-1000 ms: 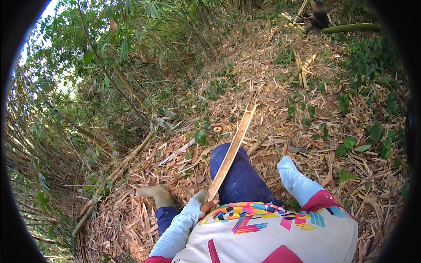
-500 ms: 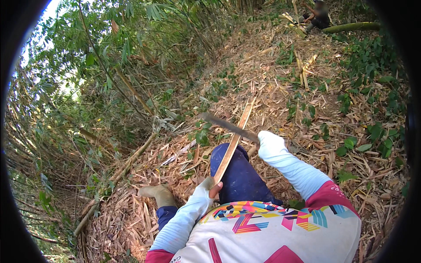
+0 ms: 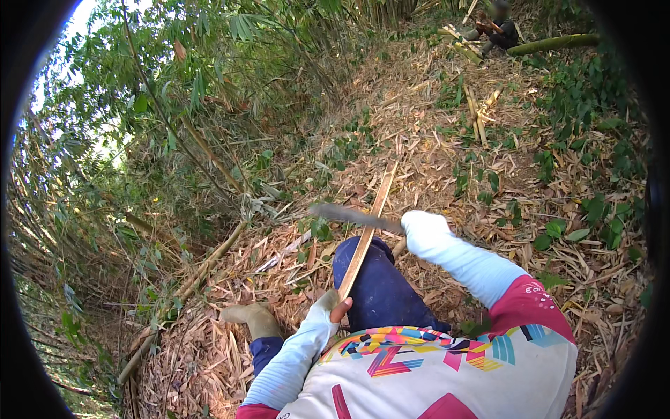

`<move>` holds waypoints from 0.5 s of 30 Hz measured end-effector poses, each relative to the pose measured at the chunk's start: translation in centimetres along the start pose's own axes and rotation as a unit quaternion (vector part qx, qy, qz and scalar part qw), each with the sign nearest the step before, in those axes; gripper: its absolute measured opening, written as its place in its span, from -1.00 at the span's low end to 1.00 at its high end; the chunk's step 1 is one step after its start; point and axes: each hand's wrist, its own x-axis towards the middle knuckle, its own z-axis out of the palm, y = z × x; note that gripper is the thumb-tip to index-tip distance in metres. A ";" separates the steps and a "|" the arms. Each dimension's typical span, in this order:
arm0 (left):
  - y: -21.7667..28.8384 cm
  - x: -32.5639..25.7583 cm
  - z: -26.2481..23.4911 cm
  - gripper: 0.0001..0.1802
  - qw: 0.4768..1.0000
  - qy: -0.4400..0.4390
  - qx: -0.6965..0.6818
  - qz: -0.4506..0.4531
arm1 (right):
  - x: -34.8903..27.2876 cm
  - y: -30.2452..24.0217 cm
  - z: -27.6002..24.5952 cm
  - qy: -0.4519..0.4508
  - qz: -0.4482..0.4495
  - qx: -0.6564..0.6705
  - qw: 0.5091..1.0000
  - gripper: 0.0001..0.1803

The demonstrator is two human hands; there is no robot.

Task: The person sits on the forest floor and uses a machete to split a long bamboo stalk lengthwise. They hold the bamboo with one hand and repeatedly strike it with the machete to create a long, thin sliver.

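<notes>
Across my raised knee in dark blue trousers [image 3: 384,283] lies a long, flat bamboo strip [image 3: 368,241], its far end pointing up the slope. My left hand [image 3: 331,307], gloved or sleeved in pale cloth with the thumb showing, is closed around the strip's near end. A machete [image 3: 345,215] with a dark, slightly blurred blade crosses over the strip just beyond the knee. Its handle is in my right hand [image 3: 422,230], closed and covered in white cloth. Whether the blade touches the strip I cannot tell.
Dry bamboo shavings and leaves [image 3: 426,146] cover the sloping ground. Bamboo thicket [image 3: 174,105] stands at left, with a fallen pole [image 3: 209,262] beside my boot [image 3: 255,318]. Split bamboo pieces [image 3: 478,115] lie ahead. Another person [image 3: 499,31] sits far right near a green bamboo stem [image 3: 555,44].
The machete has come down along the strip toward my knee, its blade now nearer level. My right hand has shifted slightly left and down; my left hand still grips the strip.
</notes>
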 end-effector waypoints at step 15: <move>-5.6 0.7 0.4 -0.23 0.998 0.040 -0.027 0.030 | 0.7 -0.3 0.1 -0.056 -0.043 -0.075 0.995 -0.79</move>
